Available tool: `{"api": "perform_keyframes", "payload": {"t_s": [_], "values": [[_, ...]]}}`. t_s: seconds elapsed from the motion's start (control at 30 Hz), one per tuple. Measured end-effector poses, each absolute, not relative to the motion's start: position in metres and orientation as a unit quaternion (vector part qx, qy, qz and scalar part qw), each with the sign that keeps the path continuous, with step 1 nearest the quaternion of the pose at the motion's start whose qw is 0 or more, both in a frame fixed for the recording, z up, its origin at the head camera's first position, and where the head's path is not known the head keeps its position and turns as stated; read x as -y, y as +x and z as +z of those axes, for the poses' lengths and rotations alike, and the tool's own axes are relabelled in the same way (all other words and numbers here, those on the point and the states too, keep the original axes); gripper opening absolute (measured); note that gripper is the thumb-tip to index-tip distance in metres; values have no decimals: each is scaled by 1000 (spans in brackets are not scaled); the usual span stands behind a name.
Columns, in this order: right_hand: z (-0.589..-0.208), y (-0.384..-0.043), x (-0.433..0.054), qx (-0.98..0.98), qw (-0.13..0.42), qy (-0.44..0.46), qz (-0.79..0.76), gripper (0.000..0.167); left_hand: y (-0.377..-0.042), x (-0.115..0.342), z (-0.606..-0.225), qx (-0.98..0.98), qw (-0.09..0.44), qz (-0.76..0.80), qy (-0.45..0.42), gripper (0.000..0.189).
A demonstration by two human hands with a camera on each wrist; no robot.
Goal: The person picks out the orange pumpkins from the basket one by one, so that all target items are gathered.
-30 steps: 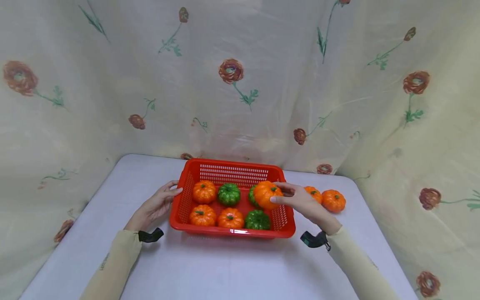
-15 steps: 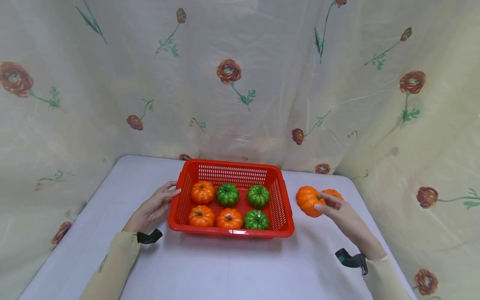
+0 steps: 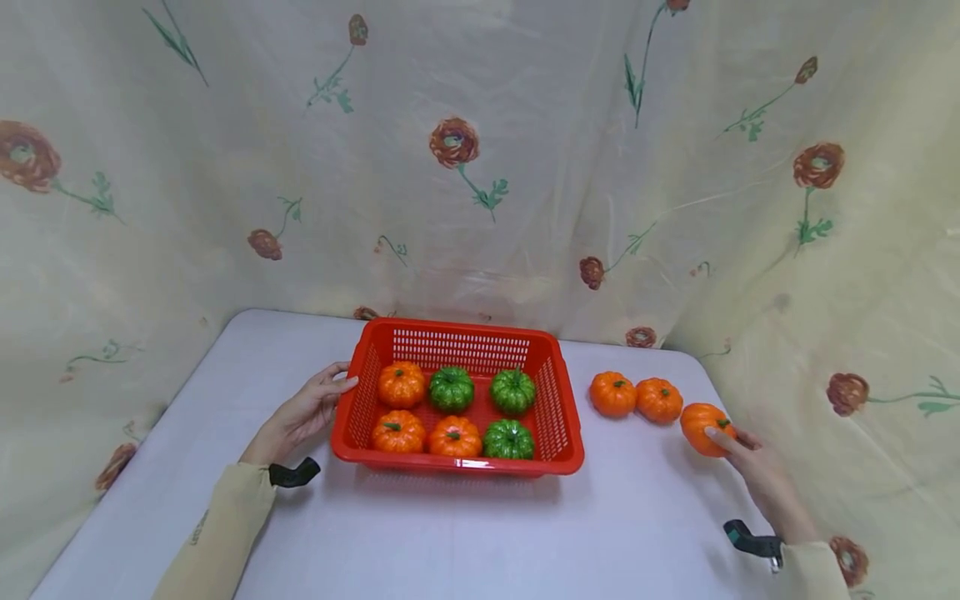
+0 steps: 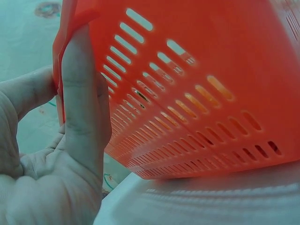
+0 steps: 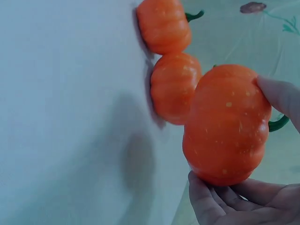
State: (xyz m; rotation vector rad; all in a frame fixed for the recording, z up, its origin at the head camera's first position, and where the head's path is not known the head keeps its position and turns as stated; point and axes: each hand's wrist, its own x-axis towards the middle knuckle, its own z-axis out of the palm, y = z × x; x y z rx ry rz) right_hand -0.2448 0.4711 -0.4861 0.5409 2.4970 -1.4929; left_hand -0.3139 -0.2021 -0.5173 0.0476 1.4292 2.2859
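Two pale sleeves (image 3: 217,533) come in nearest, over the white worktop (image 3: 450,533), at eight and four o'clock as seen from the red basket (image 3: 457,465) in the middle. The right hand (image 3: 765,475), between three and four o'clock of the basket, grasps an orange pumpkin (image 3: 703,428) between thumb and fingers; in the right wrist view its shadow falls apart from it, so it is raised off the worktop. The left hand (image 3: 303,417) grasps the basket's rim at nine o'clock, a finger against the outer wall. Inside, the nearer row runs from an orange one (image 3: 399,431) at eight o'clock, through a second orange one (image 3: 454,436) at six, to a green one (image 3: 509,439) at four. Behind these sit an orange one (image 3: 401,384) at ten, a green one (image 3: 452,389) at twelve and another green one (image 3: 513,391) at two. On the worktop at three o'clock, two more orange pumpkins (image 3: 613,394) rest touching each other, just beyond the held one. Farthest back, at twelve, hangs a pale curtain (image 3: 517,225) printed with flowers.
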Motion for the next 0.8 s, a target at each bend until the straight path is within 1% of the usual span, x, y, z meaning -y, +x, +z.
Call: {"api": "perform_keyframes", "payload": {"t_s": [0.23, 0.63, 0.8], "values": [[-498, -255, -488, -862, 76, 216, -452, 108, -314, 202, -519, -524, 221, 822, 13, 44], [-511, -274, -498, -852, 76, 250, -455, 115, -314, 201, -516, -515, 222, 828, 16, 42], [-518, -288, -502, -857, 55, 242, -451, 111, -314, 202, -518, -512, 222, 829, 15, 43]]}}
